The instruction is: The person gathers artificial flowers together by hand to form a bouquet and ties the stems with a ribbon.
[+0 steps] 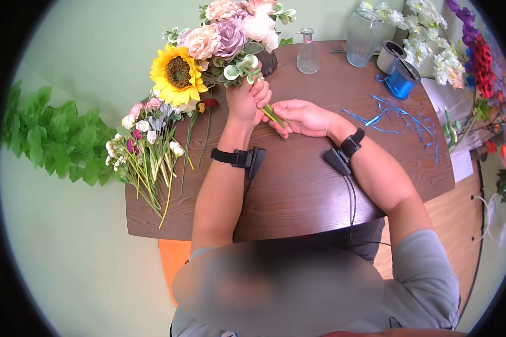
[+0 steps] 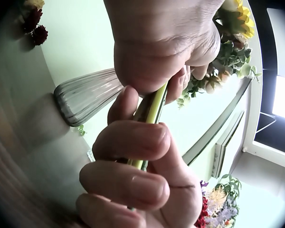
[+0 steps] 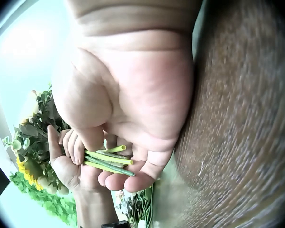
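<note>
My left hand point(image 1: 248, 101) grips a bouquet of artificial flowers by its stems, just under the blooms. The bouquet holds a large yellow sunflower point(image 1: 178, 74), mauve and pink roses point(image 1: 229, 38) and pale green leaves. Below that fist, my right hand point(image 1: 305, 118) pinches the lower ends of the green stems point(image 1: 274, 115) between thumb and fingers. In the right wrist view several cut stem tips point(image 3: 109, 161) poke out across the curled fingers. The left wrist view shows the stems point(image 2: 154, 109) running from one hand to the other.
Loose small flowers point(image 1: 152, 136) lie on the table's left side. At the back stand a small glass vase point(image 1: 307, 53), a larger glass jar point(image 1: 364, 36) and ribbon spools, one blue point(image 1: 402, 80). Tangled blue ribbon point(image 1: 396, 115) lies at right. Green foliage point(image 1: 62, 137) hangs left.
</note>
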Available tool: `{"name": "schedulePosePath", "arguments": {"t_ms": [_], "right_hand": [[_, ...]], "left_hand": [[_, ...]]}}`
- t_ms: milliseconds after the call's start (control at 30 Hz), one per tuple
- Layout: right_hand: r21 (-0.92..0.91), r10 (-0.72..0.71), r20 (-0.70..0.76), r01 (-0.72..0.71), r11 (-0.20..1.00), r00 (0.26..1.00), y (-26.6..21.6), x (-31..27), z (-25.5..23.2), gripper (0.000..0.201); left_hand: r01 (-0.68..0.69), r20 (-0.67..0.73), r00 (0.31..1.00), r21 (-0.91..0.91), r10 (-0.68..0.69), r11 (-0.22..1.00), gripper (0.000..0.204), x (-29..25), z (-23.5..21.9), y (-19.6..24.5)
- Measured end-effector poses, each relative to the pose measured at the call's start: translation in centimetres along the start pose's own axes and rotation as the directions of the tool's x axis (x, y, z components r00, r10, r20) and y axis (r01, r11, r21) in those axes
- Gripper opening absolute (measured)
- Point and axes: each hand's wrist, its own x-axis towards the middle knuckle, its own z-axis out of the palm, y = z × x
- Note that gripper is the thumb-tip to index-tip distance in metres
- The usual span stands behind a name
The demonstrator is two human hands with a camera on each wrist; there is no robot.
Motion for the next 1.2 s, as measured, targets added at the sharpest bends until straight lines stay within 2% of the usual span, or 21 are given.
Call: {"name": "schedulePosePath", "arguments": {"t_ms": [133, 233, 300, 333, 433, 633, 800, 967, 1033, 1167, 1200], "right_hand": [[0.007, 0.026, 0.014, -0.027, 1.000, 1.000, 0.7, 0.1, -0.6, 0.026], [0.043, 0.010, 0.035, -0.012, 0.999, 0.999, 0.9, 0.1, -0.8, 0.023], [0.037, 0.014, 0.038, -0.016, 0.999, 0.999, 0.7, 0.0, -0.8, 0.023], [0.036, 0.017, 0.042, -0.019, 0.999, 0.999, 0.7, 0.1, -0.8, 0.022], [0.009, 0.023, 0.058, -0.023, 1.000, 0.998, 0.7, 0.1, -0.7, 0.022], [-0.032, 0.041, 0.028, -0.040, 0.999, 0.999, 0.6, 0.0, -0.5, 0.023], [-0.036, 0.081, 0.024, -0.080, 0.996, 0.996, 0.3, 0.0, -0.6, 0.024], [-0.030, 0.113, -0.001, -0.113, 0.993, 0.994, 0.4, 0.1, -0.7, 0.024], [-0.101, 0.074, -0.055, -0.079, 0.992, 0.996, 0.5, 0.1, -0.5, 0.022], [-0.119, 0.048, -0.078, -0.057, 0.991, 0.996, 0.3, 0.0, -0.3, 0.022], [-0.125, 0.013, -0.121, -0.028, 0.992, 0.993, 0.3, 0.0, -0.1, 0.022]], "left_hand": [[-0.007, 0.020, 1.000, 0.017, 0.006, 1.000, 0.045, 0.0, 0.1, -0.7], [0.042, -0.050, 0.998, 0.000, -0.042, 0.999, 0.045, -0.2, 0.0, -0.9], [0.097, 0.039, 0.995, -0.112, -0.093, 0.989, 0.043, -0.6, -0.4, -1.2], [0.127, 0.153, 0.982, -0.116, -0.109, 0.985, 0.041, -0.8, -1.1, -0.9], [0.142, 0.134, 0.984, -0.168, -0.120, 0.976, 0.040, -1.9, -1.6, -0.8], [0.075, 0.142, 0.988, -0.120, -0.058, 0.990, 0.040, -2.7, -1.6, -1.0], [0.106, 0.003, 0.994, -0.173, -0.107, 0.979, 0.046, -2.6, -1.8, -1.2], [0.088, 0.002, 0.996, -0.226, -0.090, 0.970, 0.048, -2.7, -2.8, -2.0], [0.075, 0.001, 0.997, -0.241, -0.077, 0.968, 0.048, -2.7, -3.1, -2.1], [0.047, -0.032, 0.998, -0.322, -0.060, 0.946, 0.048, -2.6, -3.9, -2.4], [0.035, -0.047, 0.997, -0.337, -0.054, 0.941, 0.048, -2.5, -4.1, -2.5]]}}
